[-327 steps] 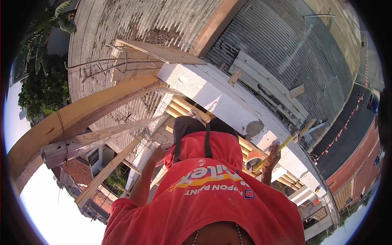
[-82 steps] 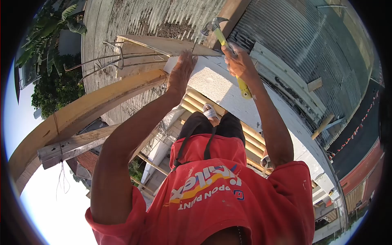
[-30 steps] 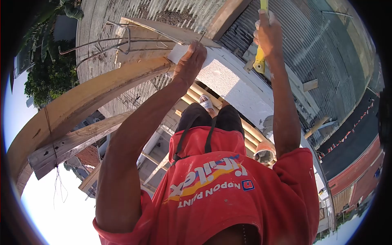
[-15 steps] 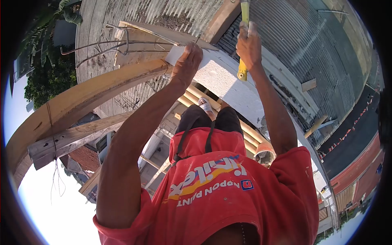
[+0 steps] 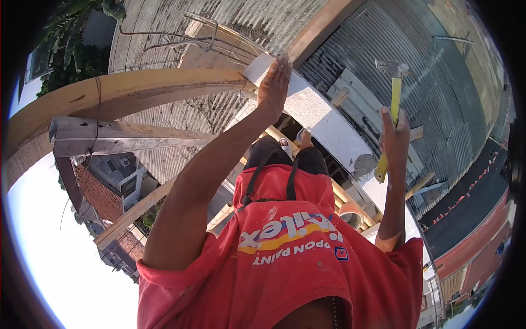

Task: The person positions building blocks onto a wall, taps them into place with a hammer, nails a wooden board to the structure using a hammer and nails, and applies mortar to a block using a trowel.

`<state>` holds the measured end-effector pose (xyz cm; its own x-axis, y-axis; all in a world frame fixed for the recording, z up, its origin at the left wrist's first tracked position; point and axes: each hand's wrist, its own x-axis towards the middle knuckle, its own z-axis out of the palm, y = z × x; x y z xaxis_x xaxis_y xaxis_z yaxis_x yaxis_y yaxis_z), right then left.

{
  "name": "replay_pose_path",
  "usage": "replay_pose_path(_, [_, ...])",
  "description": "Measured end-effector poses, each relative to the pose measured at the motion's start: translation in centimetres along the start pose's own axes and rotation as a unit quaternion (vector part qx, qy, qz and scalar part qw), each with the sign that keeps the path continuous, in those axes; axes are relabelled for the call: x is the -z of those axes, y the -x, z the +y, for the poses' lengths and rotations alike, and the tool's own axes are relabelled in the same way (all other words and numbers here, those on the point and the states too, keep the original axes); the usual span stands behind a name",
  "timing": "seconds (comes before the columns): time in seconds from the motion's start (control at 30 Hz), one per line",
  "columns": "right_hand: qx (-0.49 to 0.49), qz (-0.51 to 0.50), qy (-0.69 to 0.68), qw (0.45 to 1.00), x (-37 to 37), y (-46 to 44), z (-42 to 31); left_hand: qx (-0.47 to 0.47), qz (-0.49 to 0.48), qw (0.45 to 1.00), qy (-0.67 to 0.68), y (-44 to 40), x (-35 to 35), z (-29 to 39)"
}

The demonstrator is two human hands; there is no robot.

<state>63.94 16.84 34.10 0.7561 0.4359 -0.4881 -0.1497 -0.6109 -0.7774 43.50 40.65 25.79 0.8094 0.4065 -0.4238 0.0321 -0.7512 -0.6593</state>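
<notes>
My left hand rests with its fingers stretched out at the far end of a long white block wall. Nothing shows between those fingers, though the palm side is hidden. On the right, my right hand is wrapped round the yellow handle of a hammer. The hammer stands head up, away from the white wall, over the corrugated roof. Its metal head points away from me, and the handle's butt sticks out below my fist.
Bent steel bars jut out left of the wall's far end. A curved-looking timber beam and a second timber cross the left side. Corrugated roofing spreads at right. A bucket stands near bamboo poles below me.
My right hand has carried the hammer right and back toward me. The fingers of my left hand, bunched before, are now straightened against the wall's end. The whole view has shifted.
</notes>
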Motion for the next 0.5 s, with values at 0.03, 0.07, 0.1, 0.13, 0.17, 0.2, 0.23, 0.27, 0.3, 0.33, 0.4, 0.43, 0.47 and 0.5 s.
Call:
replay_pose_path(0.03, [-0.018,0.007,-0.005,1.0,0.4,2.0,1.0,-0.007,0.01,0.997,0.078,0.8,1.5,0.1])
replay_pose_path(0.07, [-0.036,0.019,-0.013,0.999,0.7,4.0,2.0,-0.017,0.023,0.988,0.153,1.7,2.9,0.3])
replay_pose_path(0.1, [-0.058,0.03,-0.019,0.998,0.8,5.8,3.2,-0.031,0.034,0.972,0.23,2.9,4.0,1.1])
replay_pose_path(0.13, [-0.038,0.056,0.007,0.998,0.2,7.3,5.8,-0.046,0.118,0.936,0.327,4.1,4.4,2.4])
replay_pose_path(0.17, [-0.019,0.089,0.033,0.995,0.1,8.8,7.9,-0.054,0.102,0.912,0.395,4.7,5.7,3.5])
replay_pose_path(0.2, [-0.072,0.086,-0.009,0.994,-0.3,11.2,7.2,-0.026,0.113,0.882,0.456,4.8,5.9,4.8])
replay_pose_path(0.23, [-0.087,0.105,-0.005,0.991,-0.8,13.0,8.9,-0.008,0.119,0.846,0.52,4.7,6.2,6.6])
replay_pose_path(0.27, [-0.114,0.112,-0.023,0.987,-1.2,15.1,9.0,0.007,0.096,0.853,0.514,4.4,6.2,7.7])
replay_pose_path(0.3, [-0.185,0.091,-0.059,0.977,-1.0,17.4,7.9,0.026,0.103,0.852,0.513,4.2,5.7,9.2])
replay_pose_path(0.33, [-0.175,0.11,-0.037,0.978,-1.4,19.3,8.8,0.015,0.093,0.867,0.489,4.6,6.3,9.6])
replay_pose_path(0.4, [-0.052,0.193,0.099,0.975,-2.9,23.7,15.4,0.018,0.092,0.874,0.477,4.4,6.0,10.4])
replay_pose_path(0.43, [-0.002,0.213,0.156,0.964,-3.3,26.4,16.5,0.013,0.076,0.873,0.481,4.3,6.0,10.4])
replay_pose_path(0.47, [0.046,0.238,0.216,0.946,-3.8,29.1,17.6,0.008,0.097,0.863,0.495,4.2,5.0,10.5])
replay_pose_path(0.5, [0.061,0.245,0.245,0.936,-4.0,31.3,17.8,0.008,0.117,0.853,0.508,4.4,4.7,10.7])
